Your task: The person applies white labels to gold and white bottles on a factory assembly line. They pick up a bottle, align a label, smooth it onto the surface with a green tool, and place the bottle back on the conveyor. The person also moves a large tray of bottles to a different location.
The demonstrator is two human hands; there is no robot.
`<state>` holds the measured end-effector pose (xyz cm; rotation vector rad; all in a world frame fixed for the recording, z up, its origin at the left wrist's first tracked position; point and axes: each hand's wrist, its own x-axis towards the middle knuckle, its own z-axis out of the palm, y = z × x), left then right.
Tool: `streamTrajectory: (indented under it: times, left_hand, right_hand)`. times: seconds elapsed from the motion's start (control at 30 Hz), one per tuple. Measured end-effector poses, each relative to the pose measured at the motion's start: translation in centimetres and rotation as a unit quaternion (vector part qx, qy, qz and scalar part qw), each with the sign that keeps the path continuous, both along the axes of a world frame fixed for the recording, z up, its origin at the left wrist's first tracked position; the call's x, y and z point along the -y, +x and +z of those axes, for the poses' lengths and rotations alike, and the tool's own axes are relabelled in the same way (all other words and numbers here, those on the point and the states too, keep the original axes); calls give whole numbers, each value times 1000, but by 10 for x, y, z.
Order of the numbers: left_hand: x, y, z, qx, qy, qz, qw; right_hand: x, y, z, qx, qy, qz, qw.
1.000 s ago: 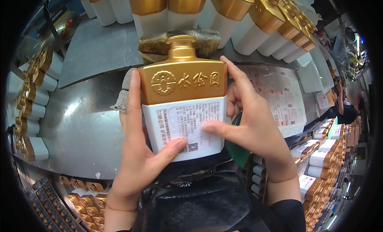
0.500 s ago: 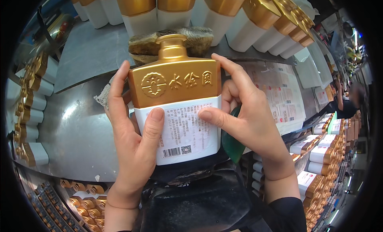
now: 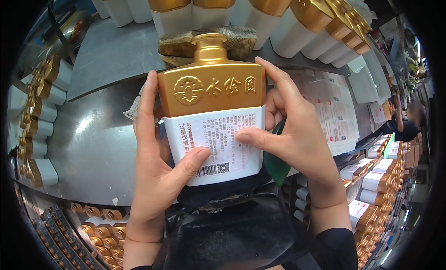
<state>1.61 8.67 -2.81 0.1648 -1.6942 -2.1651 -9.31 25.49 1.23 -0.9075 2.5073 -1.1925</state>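
A flat-sided bottle (image 3: 211,130) with a gold upper part, a narrow gold neck and a white lower body is held upright between my two hands. A printed label with a barcode covers its white front. My left hand (image 3: 155,163) grips the left side, its thumb lying on the lower part of the label. Along the right side, my right hand (image 3: 297,135) has its index finger at the gold shoulder and its thumb on the label's right part. Below the right palm, beside the bottle, shows a dark green, pointed piece (image 3: 278,154); whether my fingers hold it is hidden.
A worn cloth-like bundle (image 3: 176,51) lies behind the bottle on the metal worktable (image 3: 93,163). Similar gold-and-white bottles (image 3: 172,21) line the back and left. A sheet of labels (image 3: 327,107) lies at right, near packed bottles (image 3: 357,209). A person (image 3: 409,123) is farther off.
The bottle and both hands have shifted slightly right and up in the picture. My left thumb has slid down and right over the label, uncovering its left-hand print.
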Motion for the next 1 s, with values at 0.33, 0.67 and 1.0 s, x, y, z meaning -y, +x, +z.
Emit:
streamTrajectory:
  times: [0.33,0.67,1.0]
  left_hand:
    - [3,0,-5,0,-46,2,999]
    - [5,2,-4,11,-24,-3,1000]
    - [2,1,-2,12,-42,1,999]
  right_hand:
    - [-1,-1,3,3,13,5,1000]
    - [-1,1,0,-10,18,5,1000]
    - [0,-2,2,29,-10,2,1000]
